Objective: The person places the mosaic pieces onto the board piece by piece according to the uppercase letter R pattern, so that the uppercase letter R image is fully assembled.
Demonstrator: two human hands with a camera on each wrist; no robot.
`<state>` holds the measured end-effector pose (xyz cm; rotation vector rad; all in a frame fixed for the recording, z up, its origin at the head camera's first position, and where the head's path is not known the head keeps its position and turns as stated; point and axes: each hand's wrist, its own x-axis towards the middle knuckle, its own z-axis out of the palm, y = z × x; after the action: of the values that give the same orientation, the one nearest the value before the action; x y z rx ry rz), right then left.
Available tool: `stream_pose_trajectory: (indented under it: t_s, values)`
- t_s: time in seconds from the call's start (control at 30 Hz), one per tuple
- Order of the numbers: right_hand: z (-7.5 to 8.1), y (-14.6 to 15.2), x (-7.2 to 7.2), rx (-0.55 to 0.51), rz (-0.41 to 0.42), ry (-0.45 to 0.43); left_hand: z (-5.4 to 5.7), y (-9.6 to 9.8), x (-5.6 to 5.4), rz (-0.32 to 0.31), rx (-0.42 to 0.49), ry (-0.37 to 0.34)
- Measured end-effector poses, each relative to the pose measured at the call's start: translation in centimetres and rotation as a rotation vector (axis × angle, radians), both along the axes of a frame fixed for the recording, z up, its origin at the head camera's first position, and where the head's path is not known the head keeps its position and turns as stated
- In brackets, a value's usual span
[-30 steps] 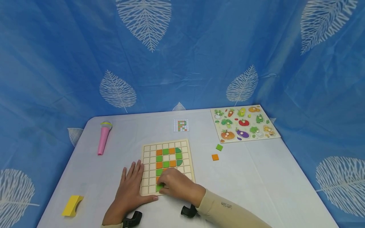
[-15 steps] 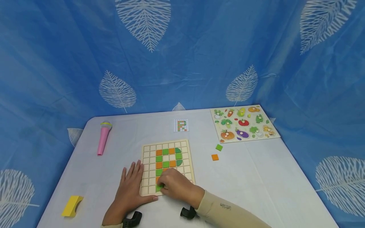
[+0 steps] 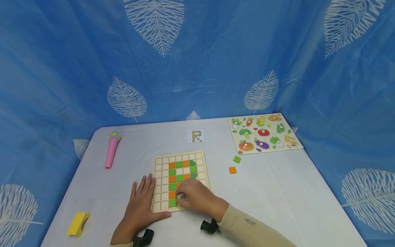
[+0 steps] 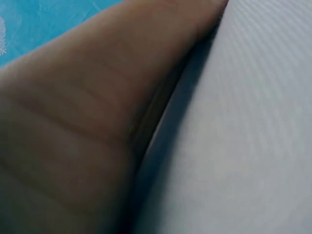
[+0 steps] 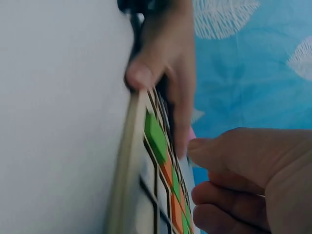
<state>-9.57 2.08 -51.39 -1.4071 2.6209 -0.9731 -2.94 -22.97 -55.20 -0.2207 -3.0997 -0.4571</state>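
Observation:
A wooden grid board (image 3: 165, 197) lies on the table, with green and orange square tiles and two rounded dark green pieces set in its cells. My left hand (image 3: 140, 204) is spread flat along the board's left side, fingertips touching its edge and thumb by the near corner. Over the lower part of the board hovers my right hand (image 3: 199, 197), fingers loosely bent, thumb apart from the index finger and nothing between them. Just left of its fingertips a green tile (image 3: 172, 203) sits in the bottom row, below an orange tile (image 3: 172, 195). The right hand covers several cells.
A loose green tile (image 3: 237, 159) and a loose orange tile (image 3: 232, 170) lie right of the board. Behind it is a pattern card (image 3: 195, 136). A vegetable puzzle (image 3: 268, 135), a pink toy microphone (image 3: 112, 151) and a yellow arch block (image 3: 78, 223) lie farther out.
My right hand has come off the green tile in the bottom row and shifted a little to the right, leaving that tile in its cell. The left hand has stayed in place.

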Motion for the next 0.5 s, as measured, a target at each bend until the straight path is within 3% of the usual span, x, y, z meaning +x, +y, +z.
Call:
stream_pose_trajectory:
  t_s: [0.2, 0.5]
  values:
    - [0.1, 2.3, -1.5, -0.032, -0.107, -0.036, 0.0, 0.0, 0.0, 0.0, 0.013, -0.005]
    - [-0.3, 5.2, -3.6, -0.119, -0.173, -0.003, -0.1, 0.0, -0.1, 0.009, 0.014, -0.016]
